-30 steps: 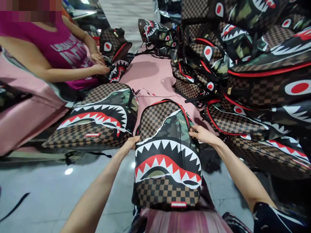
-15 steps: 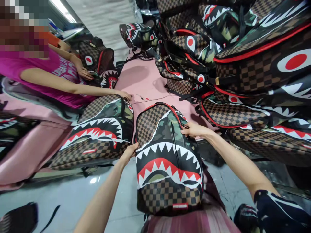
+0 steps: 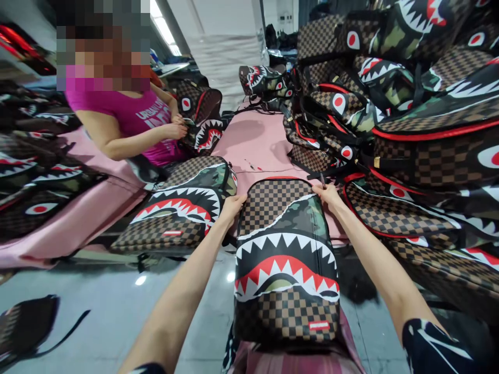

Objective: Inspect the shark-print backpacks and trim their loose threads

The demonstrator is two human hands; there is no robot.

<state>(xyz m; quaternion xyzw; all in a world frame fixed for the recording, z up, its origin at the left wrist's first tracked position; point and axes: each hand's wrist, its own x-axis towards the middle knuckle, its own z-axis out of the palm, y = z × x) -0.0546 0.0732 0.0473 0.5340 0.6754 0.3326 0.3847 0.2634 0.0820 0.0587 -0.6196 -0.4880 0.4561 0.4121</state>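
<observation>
A checkered backpack with a camouflage shark-mouth print leans upright in front of me, its base by my lap and its top at the table edge. My left hand pinches its upper left edge. At the upper right edge, my right hand has its fingers closed on the side. A thin dark item sticks up by the right fingers; its kind cannot be made out. Just left of my left hand lies a similar shark backpack.
Across the pink table, a co-worker in a magenta shirt stands beside another backpack. Many shark backpacks are piled along the right. A dark bag with a loose strap lies on the floor at lower left.
The backpack's front has turned more squarely to me and its top is straighter. My left hand has moved up its edge. The co-worker's outstretched arm has drawn back from the table. My view has swung left.
</observation>
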